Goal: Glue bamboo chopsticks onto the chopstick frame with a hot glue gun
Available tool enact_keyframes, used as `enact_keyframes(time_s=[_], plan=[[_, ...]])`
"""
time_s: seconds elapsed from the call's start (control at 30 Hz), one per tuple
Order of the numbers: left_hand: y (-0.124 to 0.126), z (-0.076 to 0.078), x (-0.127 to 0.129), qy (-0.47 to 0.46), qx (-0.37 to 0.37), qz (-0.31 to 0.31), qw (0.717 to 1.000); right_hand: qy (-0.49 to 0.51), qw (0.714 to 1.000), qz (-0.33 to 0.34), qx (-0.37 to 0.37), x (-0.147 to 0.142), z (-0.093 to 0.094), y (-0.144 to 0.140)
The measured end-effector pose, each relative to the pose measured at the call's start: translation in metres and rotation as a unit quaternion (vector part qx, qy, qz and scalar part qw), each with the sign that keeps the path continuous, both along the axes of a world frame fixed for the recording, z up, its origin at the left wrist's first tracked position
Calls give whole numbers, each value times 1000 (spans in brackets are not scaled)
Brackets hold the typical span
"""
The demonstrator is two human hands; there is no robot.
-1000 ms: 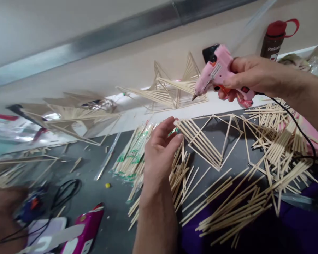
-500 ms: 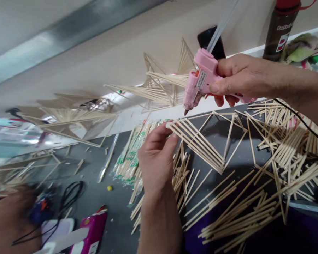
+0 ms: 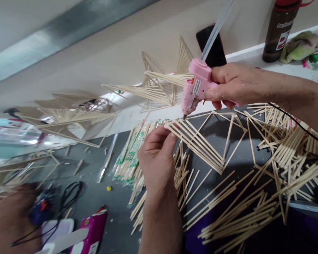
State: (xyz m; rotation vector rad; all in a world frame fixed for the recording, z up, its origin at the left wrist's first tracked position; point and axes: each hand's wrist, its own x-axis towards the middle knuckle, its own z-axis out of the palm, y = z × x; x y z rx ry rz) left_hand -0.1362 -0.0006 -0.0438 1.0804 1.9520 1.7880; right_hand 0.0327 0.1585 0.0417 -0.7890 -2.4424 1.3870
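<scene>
The right hand (image 3: 233, 86) has brought the pink glue gun (image 3: 196, 90) down since half a second ago: its nozzle, which hung clear above the stick frame (image 3: 201, 141), now sits at or just on the frame's upper left corner. A second ago the gun was higher and further right, with its nozzle aimed leftward. The right hand's fingers are wrapped tight around the gun's grip, and a clear glue stick (image 3: 217, 24) rises from its back and runs off the top edge. The left hand (image 3: 156, 158) has hardly shifted; its fingers (image 3: 165, 135) are narrowed onto the same corner of the frame, pinching the stick ends. The frame lies on the dark surface (image 3: 95, 190) near its far edge, among loose sticks (image 3: 235, 211).

Whether glue is coming out cannot be told, since the nozzle tip is very small. The trigger is hidden under the fingers. The gun's black cord (image 3: 299, 127) leaves at the right edge. A brown bottle (image 3: 278, 31) by the wall is cut off at the top. At the lower left corner a blurred co-worker's hand (image 3: 7, 218) and some pink and dark objects are hard to make out.
</scene>
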Motion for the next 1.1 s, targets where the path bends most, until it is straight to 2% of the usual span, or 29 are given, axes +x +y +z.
enact_keyframes(time_s=[1.1], plan=[[2, -2, 0, -19, -12, 17, 1000, 6, 1000, 5, 1, 1, -5, 3]])
